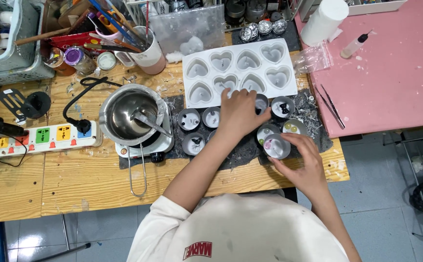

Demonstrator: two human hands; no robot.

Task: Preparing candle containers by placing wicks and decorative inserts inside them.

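Observation:
My left hand reaches palm down over a group of small round tin cups on a dark mat. Its fingertips close on the rim of one tin cup just below a white heart-shaped mould. My right hand holds another small tin cup by its side; something pink lies inside it. More tin cups stand left of my left hand, and some to its right. Cups under my left palm are hidden.
A steel pot with a spoon sits on a small hot plate at the left. A power strip lies further left. A pink table at the right carries a squeeze bottle and tweezers. A cup of brushes stands behind.

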